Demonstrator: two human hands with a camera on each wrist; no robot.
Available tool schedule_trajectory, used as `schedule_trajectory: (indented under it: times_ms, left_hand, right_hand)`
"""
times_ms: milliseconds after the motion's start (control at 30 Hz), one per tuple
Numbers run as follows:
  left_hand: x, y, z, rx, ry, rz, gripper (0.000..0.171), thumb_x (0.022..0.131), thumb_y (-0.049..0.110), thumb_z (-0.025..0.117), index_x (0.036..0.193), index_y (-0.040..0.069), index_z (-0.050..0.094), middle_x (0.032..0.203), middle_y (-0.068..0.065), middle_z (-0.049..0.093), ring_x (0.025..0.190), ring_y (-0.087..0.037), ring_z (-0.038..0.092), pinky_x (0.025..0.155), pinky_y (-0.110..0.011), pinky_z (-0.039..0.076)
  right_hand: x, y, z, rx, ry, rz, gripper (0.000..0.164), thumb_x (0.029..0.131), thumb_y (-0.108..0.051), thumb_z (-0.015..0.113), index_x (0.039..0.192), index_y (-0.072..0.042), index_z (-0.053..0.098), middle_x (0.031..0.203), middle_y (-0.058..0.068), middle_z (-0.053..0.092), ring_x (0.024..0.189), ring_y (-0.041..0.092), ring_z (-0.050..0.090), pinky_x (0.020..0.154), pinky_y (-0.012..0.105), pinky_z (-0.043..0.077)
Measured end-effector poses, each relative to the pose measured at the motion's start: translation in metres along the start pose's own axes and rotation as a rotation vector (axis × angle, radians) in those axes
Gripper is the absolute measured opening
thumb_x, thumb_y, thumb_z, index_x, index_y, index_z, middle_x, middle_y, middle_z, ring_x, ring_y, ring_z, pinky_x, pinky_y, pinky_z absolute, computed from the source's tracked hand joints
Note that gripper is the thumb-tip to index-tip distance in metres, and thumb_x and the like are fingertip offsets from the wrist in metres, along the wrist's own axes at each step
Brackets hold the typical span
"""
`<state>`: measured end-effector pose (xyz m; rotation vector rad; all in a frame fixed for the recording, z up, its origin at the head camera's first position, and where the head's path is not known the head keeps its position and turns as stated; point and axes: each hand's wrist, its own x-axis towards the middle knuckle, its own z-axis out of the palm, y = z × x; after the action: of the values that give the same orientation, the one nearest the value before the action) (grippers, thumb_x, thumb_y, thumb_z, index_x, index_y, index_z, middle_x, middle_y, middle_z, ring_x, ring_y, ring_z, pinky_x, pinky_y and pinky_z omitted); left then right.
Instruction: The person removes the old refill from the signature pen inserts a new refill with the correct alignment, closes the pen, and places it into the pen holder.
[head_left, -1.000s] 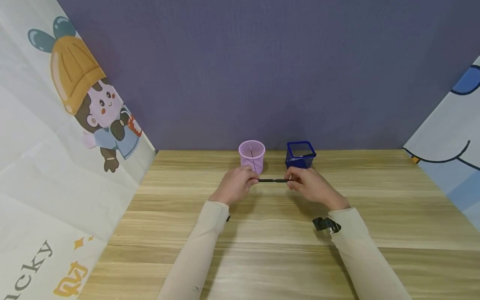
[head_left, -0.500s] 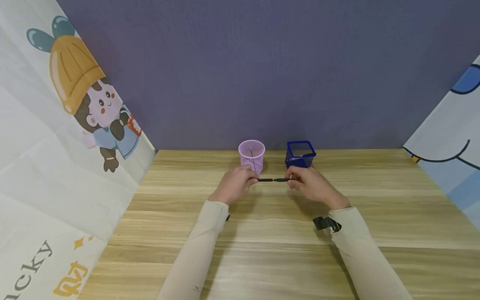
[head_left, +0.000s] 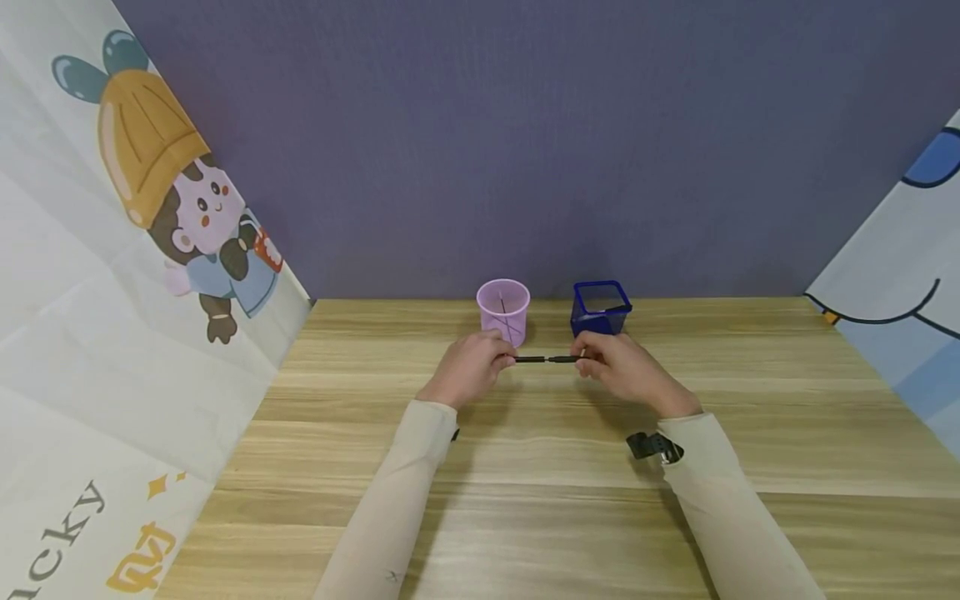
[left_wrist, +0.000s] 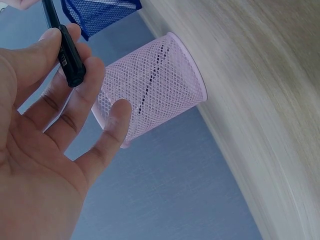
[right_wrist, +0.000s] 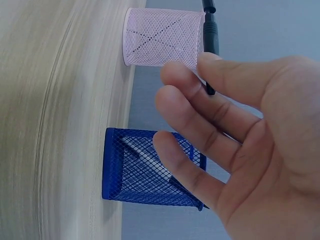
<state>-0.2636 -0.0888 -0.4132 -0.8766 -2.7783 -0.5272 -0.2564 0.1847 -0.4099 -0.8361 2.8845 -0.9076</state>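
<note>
A slim black pen (head_left: 530, 359) lies level between the two hands, above the table. My left hand (head_left: 471, 367) pinches its left part between thumb and fingers; in the left wrist view, that part's thick black end (left_wrist: 72, 67) sticks out past the fingertips. With thumb and index finger, my right hand (head_left: 618, 367) pinches the right part, which shows a ribbed section (right_wrist: 211, 35) in the right wrist view. A narrow neck and a small gap separate the two parts. On both hands the other fingers are loosely bent and touch nothing.
Behind the left hand stands a round pink mesh pen cup (head_left: 504, 304) with a thin dark line across it. A square blue mesh holder (head_left: 600, 321), with a black-and-white pen inside (right_wrist: 150, 162), stands behind the right hand. A dark wall (head_left: 480, 150) backs the wooden table (head_left: 540, 500).
The right hand has shifted very slightly right, and the gap between the pen's two parts shows more clearly than a second ago. The left hand and both holders stay put.
</note>
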Motion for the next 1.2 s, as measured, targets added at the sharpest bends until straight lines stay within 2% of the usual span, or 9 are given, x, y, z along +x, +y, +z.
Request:
schedule_trajectory:
  times_ms: [433,833,1200]
  left_hand:
    - [-0.0012,-0.0023,-0.0007,-0.005,0.001,-0.001,0.013,0.098,0.023,0.070,0.101,0.016,0.080,0.092,0.003,0.068,0.085,-0.014,0.065,0.079,-0.035,0.057]
    - [-0.0012,-0.0026,-0.0020,-0.015,0.000,-0.021,0.015,0.098,0.022,0.069,0.106,0.016,0.080,0.093,0.003,0.069,0.086,-0.014,0.065,0.080,-0.035,0.057]
    - [-0.0011,-0.0033,-0.0013,-0.003,0.004,-0.021,0.014,0.098,0.022,0.070,0.105,0.015,0.080,0.091,0.003,0.067,0.086,-0.014,0.065,0.080,-0.036,0.056]
  right_hand:
    - [-0.0017,0.0030,-0.0012,0.005,-0.001,0.011,0.011,0.099,-0.007,0.065,0.110,-0.010,0.067,0.085,0.004,0.074,0.072,0.010,0.062,0.060,0.028,0.047]
    - [-0.0033,0.0057,-0.0037,-0.004,-0.002,0.019,0.012,0.099,-0.008,0.065,0.111,-0.009,0.067,0.088,0.000,0.074,0.075,0.010,0.064,0.066,0.031,0.051]
    - [-0.0051,0.0035,-0.0068,0.001,-0.007,0.035,0.013,0.099,-0.008,0.065,0.113,-0.007,0.066,0.091,0.003,0.075,0.075,0.011,0.064,0.068,0.034,0.053]
